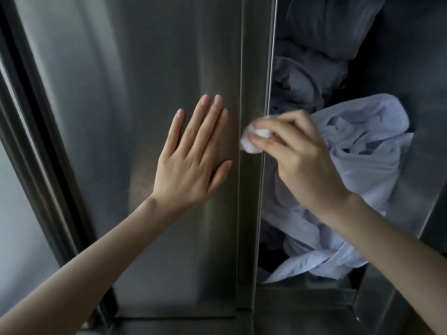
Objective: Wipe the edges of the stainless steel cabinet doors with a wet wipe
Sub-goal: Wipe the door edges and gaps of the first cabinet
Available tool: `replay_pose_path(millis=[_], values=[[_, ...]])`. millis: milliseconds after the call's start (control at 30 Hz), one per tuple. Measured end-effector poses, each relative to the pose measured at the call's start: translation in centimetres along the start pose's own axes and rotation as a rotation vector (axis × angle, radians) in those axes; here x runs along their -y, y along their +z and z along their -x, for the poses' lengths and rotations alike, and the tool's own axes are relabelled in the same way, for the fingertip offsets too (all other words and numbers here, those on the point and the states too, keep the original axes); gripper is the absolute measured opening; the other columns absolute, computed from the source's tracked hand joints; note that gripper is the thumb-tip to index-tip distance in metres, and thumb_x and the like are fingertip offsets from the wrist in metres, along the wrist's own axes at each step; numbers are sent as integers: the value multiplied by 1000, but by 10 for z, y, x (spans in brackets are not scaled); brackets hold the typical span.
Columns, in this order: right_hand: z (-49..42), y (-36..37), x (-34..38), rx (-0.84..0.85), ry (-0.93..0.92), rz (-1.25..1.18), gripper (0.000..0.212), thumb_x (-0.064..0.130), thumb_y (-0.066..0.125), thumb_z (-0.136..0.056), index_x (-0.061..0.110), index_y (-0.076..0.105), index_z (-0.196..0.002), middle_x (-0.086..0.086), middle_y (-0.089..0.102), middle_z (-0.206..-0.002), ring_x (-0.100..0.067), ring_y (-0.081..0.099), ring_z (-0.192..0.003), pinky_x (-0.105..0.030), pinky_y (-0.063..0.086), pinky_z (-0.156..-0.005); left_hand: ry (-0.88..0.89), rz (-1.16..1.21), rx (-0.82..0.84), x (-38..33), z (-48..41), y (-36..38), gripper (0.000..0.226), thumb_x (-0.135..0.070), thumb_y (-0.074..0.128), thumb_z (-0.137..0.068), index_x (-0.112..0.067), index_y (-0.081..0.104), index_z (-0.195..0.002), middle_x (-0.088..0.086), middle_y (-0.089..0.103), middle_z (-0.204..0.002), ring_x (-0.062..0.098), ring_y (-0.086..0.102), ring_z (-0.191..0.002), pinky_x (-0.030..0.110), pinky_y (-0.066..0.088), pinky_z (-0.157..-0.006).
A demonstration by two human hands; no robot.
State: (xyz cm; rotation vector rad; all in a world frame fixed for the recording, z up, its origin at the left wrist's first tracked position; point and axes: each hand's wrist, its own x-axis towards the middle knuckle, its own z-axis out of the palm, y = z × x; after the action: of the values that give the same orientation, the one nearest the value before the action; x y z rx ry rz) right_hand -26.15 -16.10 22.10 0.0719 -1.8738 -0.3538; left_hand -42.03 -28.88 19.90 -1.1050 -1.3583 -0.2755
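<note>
A stainless steel cabinet door (145,81) fills the middle of the head view, with its folded right edge (254,201) running from top to bottom. My left hand (193,155) lies flat on the door face, fingers straight and pointing up. My right hand (304,163) pinches a crumpled white wet wipe (251,141) and presses it against the door's right edge at mid height.
The cabinet stands open to the right of the door, stuffed with pale blue and grey cloth (362,151). Another steel panel (423,117) bounds the opening on the right. A dark vertical frame (43,165) runs down the left side.
</note>
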Motion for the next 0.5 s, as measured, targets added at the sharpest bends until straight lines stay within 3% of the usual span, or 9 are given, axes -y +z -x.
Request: replay_pose_path(millis=[133,233,300,400,500], values=[[3,6,16,-107,120,-40,23,3,50,-93,-2,72,-93,-11,69,-100,-21,47,-94,-18,39,-87,1,1,-1,-1,1,1,65,-42,27,-102,-1,18,-152,18,23,-157,30,17,-148,48,13,-121],[36,5,32,-63,103,-55,21,-2,52,-91,-2,73,-90,-11,70,-97,-24,55,-91,-27,47,-83,-2,-1,-14,0,1,3,65,-42,28,-102,-1,18,-152,18,22,-158,30,15,-148,47,12,-121],[35,0,31,-127,90,-65,22,-9,52,-90,-3,73,-92,-11,70,-98,-25,58,-89,-26,48,-85,-3,-3,-29,1,2,5,66,-43,28,-102,-1,18,-152,17,21,-158,29,13,-149,47,11,-122],[-2,-3,27,-311,80,-50,23,-3,49,-96,-4,73,-95,-12,70,-99,-25,59,-91,-23,46,-89,-6,20,-58,0,0,4,67,-42,30,-101,-1,17,-152,15,18,-158,26,10,-149,44,11,-122],[-23,8,26,-305,101,7,22,-2,51,-94,-3,72,-99,-13,69,-103,-27,63,-95,-27,50,-88,-59,64,-95,-2,2,4,67,-40,33,-100,4,19,-149,17,15,-155,27,12,-148,39,11,-122]])
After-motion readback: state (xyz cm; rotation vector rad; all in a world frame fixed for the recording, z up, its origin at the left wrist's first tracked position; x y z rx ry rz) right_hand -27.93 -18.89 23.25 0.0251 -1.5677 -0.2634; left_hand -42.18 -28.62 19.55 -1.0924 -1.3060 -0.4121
